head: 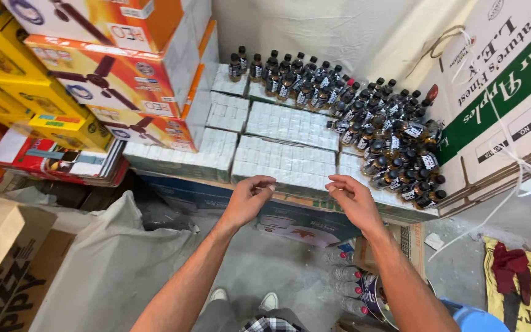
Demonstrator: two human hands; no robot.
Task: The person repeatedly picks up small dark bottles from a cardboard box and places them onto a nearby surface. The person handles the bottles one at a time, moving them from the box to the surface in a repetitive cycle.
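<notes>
Both hands, left hand (pixel 248 198) and right hand (pixel 353 198), hover loosely curled and empty just before the white wrapped packs (pixel 284 161).

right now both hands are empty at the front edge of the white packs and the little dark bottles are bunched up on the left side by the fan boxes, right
Not quite: the dark bottles are bunched at the back and right, beside the big apple carton, not on the left by the fan boxes. The head view shows this. The rest holds: the left hand and right hand look empty at the front edge of the white packs.
</notes>
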